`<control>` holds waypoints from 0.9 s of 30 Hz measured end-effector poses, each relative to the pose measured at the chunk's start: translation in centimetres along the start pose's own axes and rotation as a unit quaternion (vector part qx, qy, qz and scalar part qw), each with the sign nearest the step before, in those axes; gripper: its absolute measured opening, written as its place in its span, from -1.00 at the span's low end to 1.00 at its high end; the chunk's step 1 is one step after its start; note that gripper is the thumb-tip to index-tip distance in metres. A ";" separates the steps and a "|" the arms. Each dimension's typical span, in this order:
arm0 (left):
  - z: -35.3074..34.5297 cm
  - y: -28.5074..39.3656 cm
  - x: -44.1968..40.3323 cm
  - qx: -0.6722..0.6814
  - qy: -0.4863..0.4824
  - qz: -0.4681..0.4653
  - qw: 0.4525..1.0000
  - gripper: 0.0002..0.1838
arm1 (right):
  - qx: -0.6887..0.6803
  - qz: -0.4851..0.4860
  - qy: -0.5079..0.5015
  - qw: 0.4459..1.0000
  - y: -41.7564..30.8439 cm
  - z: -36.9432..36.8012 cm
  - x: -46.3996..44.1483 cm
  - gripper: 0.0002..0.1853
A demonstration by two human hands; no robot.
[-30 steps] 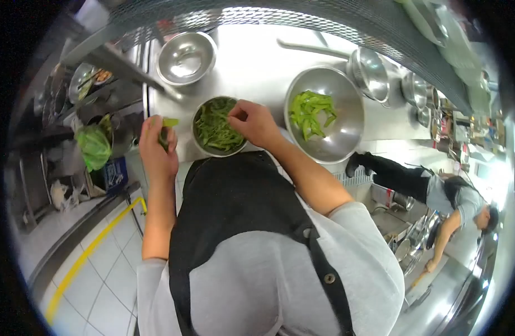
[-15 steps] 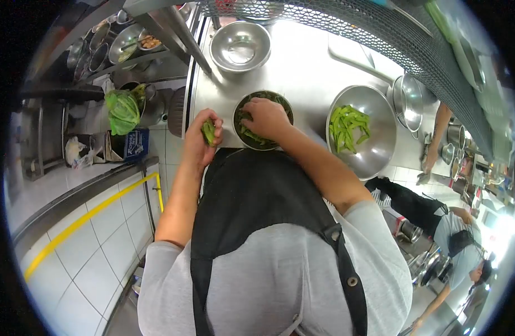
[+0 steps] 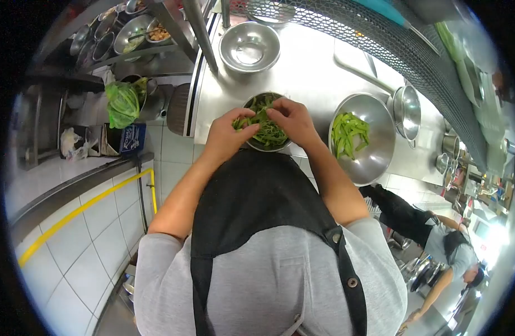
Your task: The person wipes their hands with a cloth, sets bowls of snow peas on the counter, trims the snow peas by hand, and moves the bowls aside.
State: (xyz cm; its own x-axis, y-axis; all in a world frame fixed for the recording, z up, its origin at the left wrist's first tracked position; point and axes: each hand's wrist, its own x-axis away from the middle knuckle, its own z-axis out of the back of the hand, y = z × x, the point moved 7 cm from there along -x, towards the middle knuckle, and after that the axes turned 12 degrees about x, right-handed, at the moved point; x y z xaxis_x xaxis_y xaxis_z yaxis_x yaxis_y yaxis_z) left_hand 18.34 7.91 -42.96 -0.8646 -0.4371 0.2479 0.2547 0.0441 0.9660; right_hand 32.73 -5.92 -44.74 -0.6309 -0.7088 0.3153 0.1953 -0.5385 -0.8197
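Green trimmings or pods (image 3: 270,134) fill a small metal bowl (image 3: 282,147) at the counter's front edge. Over its left side is my left hand (image 3: 228,132), its fingers curled round some green pods. My right hand (image 3: 292,120) is over the bowl's right side, thumb and fingers pinched at a green piece. The two hands nearly meet above the bowl. To the right, a large metal bowl (image 3: 380,147) holds bright green cut pieces (image 3: 348,134).
An empty metal bowl (image 3: 249,47) stands behind on the steel counter (image 3: 307,73). Strainers (image 3: 406,112) sit at the right. A mesh shelf (image 3: 375,25) crosses above. Leafy greens (image 3: 122,105) lie at the left. Another person (image 3: 436,238) stands at the lower right.
My left hand has moved right to the small bowl with its green pods. My right hand has risen from inside the bowl to its right side. The camera view has shifted.
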 end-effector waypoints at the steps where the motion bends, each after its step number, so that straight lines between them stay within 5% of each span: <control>1: -0.4 0.5 -0.5 -0.028 0.001 -0.051 0.998 -0.72 | -0.011 -0.003 0.004 1.000 0.0 0.1 0.3 -0.79; 3: -1.2 1.4 -1.1 -0.082 0.001 -0.150 0.985 -0.71 | -0.034 -0.012 0.014 0.999 0.5 0.0 0.9 -0.76; 15: -1.9 -0.2 -1.7 -0.062 -0.003 -0.077 0.995 -0.76 | -0.094 -0.025 0.019 0.995 2.0 1.5 2.9 -0.80; 21: -0.8 -1.3 -1.4 0.144 -0.001 0.041 0.989 -0.81 | 0.084 0.049 0.050 0.994 1.4 2.5 2.6 -0.78; 24: -0.7 -2.1 -1.1 0.167 0.001 0.079 0.983 -0.85 | -0.036 0.083 0.071 0.993 -1.6 2.2 3.3 -0.74; 27: -1.2 -2.1 -1.1 0.147 0.019 0.010 0.989 -0.87 | -0.012 0.126 0.044 0.991 -2.5 0.7 3.0 -0.69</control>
State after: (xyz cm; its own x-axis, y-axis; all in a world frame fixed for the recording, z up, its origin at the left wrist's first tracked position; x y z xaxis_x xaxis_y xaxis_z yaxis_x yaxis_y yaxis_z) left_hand 19.28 7.28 -45.39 -0.8427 -0.4661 0.2695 0.1297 0.3101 0.9418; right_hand 30.93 -7.03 -41.42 -0.6269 -0.7770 0.0567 0.3381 -0.3369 -0.8787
